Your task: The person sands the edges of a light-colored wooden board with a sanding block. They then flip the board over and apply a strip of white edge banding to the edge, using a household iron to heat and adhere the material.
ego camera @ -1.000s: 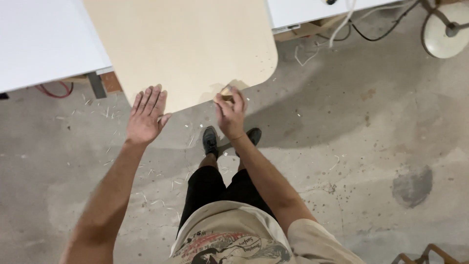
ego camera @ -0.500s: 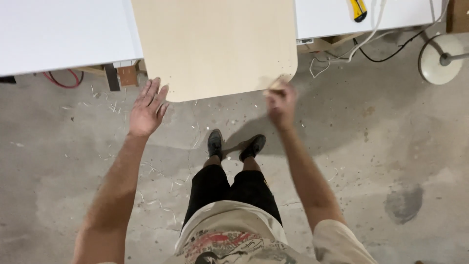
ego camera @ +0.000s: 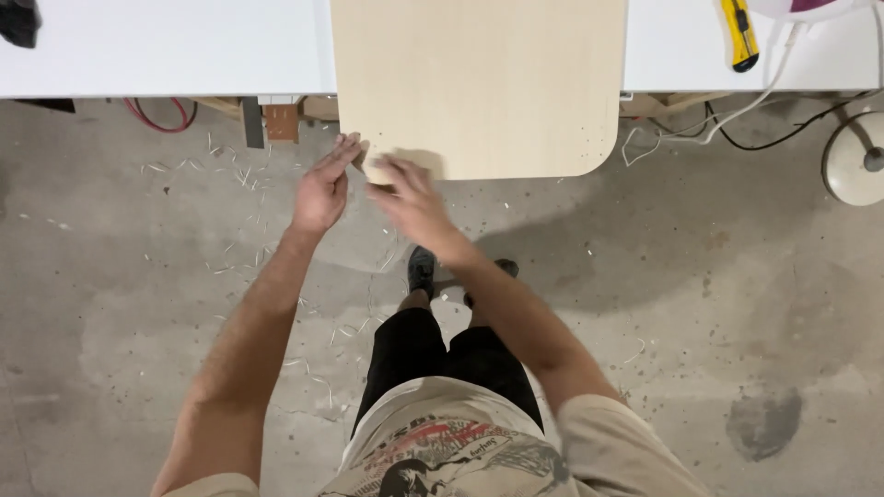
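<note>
The left hand [ego camera: 322, 191] is flat, fingers together, fingertips touching the near left corner of the wooden board [ego camera: 479, 83]. At its 3 o'clock the blurred right hand [ego camera: 410, 198] meets the board's edge; its grip cannot be told. At 12 o'clock, the board overhangs the white table [ego camera: 166, 46].

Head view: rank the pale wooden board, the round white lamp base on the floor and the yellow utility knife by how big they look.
1. pale wooden board, by far the largest, though cut off at the top edge.
2. round white lamp base, partly cut off at the right edge.
3. yellow utility knife, smallest; it lies higher, nearer the camera, and is still smallest.
</note>
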